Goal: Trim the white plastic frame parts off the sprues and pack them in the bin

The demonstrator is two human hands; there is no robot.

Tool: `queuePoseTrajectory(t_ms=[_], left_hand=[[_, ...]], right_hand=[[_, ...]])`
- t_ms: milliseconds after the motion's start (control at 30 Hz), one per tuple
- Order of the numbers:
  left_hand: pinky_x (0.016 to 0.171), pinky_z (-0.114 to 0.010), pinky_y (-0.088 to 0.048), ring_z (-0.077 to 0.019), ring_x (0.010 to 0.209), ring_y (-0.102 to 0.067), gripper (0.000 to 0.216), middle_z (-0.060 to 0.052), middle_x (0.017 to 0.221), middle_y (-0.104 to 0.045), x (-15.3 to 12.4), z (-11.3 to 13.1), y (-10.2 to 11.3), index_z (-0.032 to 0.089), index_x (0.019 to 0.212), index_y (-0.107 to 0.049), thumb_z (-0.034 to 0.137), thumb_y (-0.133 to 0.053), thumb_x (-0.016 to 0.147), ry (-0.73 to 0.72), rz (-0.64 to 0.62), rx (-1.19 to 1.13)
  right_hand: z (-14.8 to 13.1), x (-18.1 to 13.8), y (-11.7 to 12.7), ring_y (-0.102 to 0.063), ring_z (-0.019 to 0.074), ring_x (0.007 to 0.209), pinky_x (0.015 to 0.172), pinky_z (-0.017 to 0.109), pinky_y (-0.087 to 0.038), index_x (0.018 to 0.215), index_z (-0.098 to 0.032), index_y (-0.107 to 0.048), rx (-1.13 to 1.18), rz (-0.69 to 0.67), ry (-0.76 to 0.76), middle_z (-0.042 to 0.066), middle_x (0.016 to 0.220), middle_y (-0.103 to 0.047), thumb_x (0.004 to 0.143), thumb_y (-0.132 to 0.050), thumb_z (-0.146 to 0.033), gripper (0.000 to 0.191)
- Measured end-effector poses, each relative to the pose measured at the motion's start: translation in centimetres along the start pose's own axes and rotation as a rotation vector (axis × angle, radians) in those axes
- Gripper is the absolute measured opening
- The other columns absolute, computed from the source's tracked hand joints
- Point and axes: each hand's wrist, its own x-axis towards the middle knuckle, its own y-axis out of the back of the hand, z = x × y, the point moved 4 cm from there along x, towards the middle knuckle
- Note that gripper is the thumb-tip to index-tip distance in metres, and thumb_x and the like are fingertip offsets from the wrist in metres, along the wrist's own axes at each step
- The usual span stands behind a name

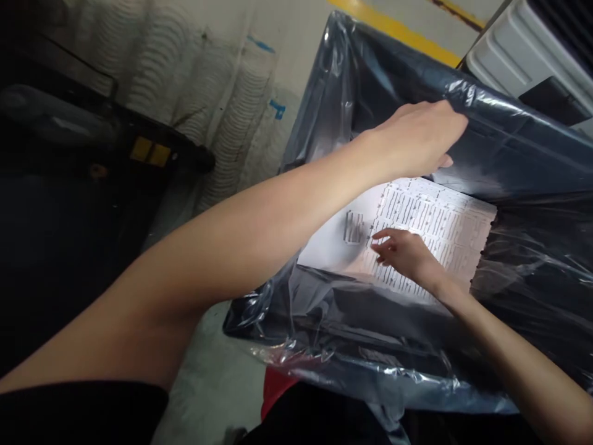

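Note:
A flat white panel (458,228) with rows of thin slots lies at the bottom of a dark bin (370,55) lined with clear plastic film. Beside its left edge, a small slotted patch (354,227) shows on a plain white sheet (324,247). My right hand (405,253) is over the panel's left part, its fingers loosely bent and apart, with nothing visible in them. Higher up, near the bin's far wall, my left hand (428,136) is curled with the knuckles outward; its fingers are mostly hidden, and so is anything in them.
Shiny film (491,99) drapes over the bin's rim and bunches inside at the right. A light grey crate (500,55) stands beyond the far side. Dark equipment (83,185) fills the left. A yellow stripe (398,31) marks the scuffed floor (222,111).

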Motion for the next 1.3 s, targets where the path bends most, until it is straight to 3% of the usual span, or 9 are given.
queuePoseTrajectory(t_ms=[133, 233, 333, 467, 567, 700, 867, 1300], left_hand=[[0.097, -0.041, -0.052, -0.0313, 0.126, -0.067, 0.033, -0.014, 0.137, -0.069, -0.3, 0.3, 0.3, 0.017, 0.132, -0.070, 0.025, -0.064, 0.100, 0.019, -0.028, 0.017], [0.101, -0.044, -0.052, -0.0332, 0.128, -0.065, 0.033, -0.017, 0.139, -0.068, -0.3, 0.5, 0.4, 0.015, 0.132, -0.070, 0.022, -0.063, 0.101, 0.021, -0.042, 0.012], [0.103, -0.048, -0.052, -0.0350, 0.130, -0.064, 0.033, -0.018, 0.139, -0.067, -0.3, 0.4, 0.2, 0.014, 0.132, -0.070, 0.022, -0.063, 0.101, 0.016, -0.038, 0.015], [0.102, -0.048, -0.053, -0.0365, 0.129, -0.065, 0.031, -0.017, 0.137, -0.069, -0.1, 0.3, 0.1, 0.015, 0.128, -0.072, 0.022, -0.065, 0.100, 0.008, -0.023, 0.033], [0.103, -0.048, -0.053, -0.0373, 0.130, -0.065, 0.033, -0.018, 0.139, -0.067, -0.2, 0.4, 0.2, 0.013, 0.132, -0.070, 0.021, -0.064, 0.100, 0.009, -0.036, 0.041], [0.106, -0.051, -0.053, -0.0400, 0.133, -0.064, 0.039, -0.020, 0.142, -0.066, -0.4, 0.6, 0.4, 0.012, 0.137, -0.068, 0.018, -0.064, 0.099, 0.014, -0.051, 0.034], [0.105, -0.060, -0.053, -0.0483, 0.130, -0.064, 0.039, -0.023, 0.138, -0.067, -0.4, 0.6, 0.4, 0.007, 0.135, -0.070, 0.015, -0.067, 0.097, -0.020, -0.038, 0.023], [0.103, -0.057, -0.054, -0.0460, 0.129, -0.065, 0.041, -0.022, 0.138, -0.066, -0.2, 0.4, 0.3, 0.007, 0.138, -0.068, 0.016, -0.068, 0.098, 0.000, -0.057, 0.038]], right_hand=[[-2.1, 2.2, -0.3, -0.075, 0.0255, 0.094, 0.091, 0.043, -0.059, 0.130, -0.019, -0.067, -0.312, 0.115, 0.099, 0.011, 0.108, -0.075, 0.095, -0.067, -0.020, 0.035], [-2.8, 4.6, -2.5, -0.069, 0.0383, 0.109, 0.087, 0.049, -0.060, 0.139, -0.011, -0.057, -0.516, 0.169, 0.062, 0.026, 0.126, -0.066, 0.093, -0.075, -0.032, 0.054], [-3.6, 6.1, -5.0, -0.064, 0.0429, 0.114, 0.085, 0.051, -0.059, 0.139, -0.004, -0.052, -0.661, 0.167, 0.074, 0.034, 0.131, -0.059, 0.096, -0.070, -0.027, 0.052], [-5.2, 5.9, -6.6, -0.062, 0.0315, 0.119, 0.102, 0.043, -0.052, 0.145, -0.012, -0.055, -0.748, -0.010, 0.348, 0.021, 0.132, -0.064, 0.093, -0.053, 0.001, 0.054], [-5.4, 5.2, -6.0, -0.057, 0.0273, 0.126, 0.110, 0.040, -0.046, 0.149, -0.020, -0.057, -0.769, -0.125, 0.529, 0.012, 0.135, -0.064, 0.095, -0.047, 0.003, 0.059], [-4.0, 4.8, -4.8, -0.052, 0.0346, 0.126, 0.108, 0.049, -0.045, 0.139, -0.013, -0.067, -0.820, -0.132, 0.561, 0.019, 0.139, -0.059, 0.105, -0.046, -0.011, 0.040], [-2.2, 4.0, -5.0, -0.053, 0.0316, 0.123, 0.107, 0.046, -0.048, 0.120, -0.018, -0.078, -0.847, -0.184, 0.622, 0.016, 0.136, -0.061, 0.106, -0.049, -0.011, 0.033], [-1.1, 2.3, -5.8, -0.055, 0.0306, 0.124, 0.111, 0.045, -0.050, 0.123, -0.021, -0.079, -0.876, -0.266, 0.748, 0.015, 0.132, -0.063, 0.108, -0.049, -0.012, 0.035]])
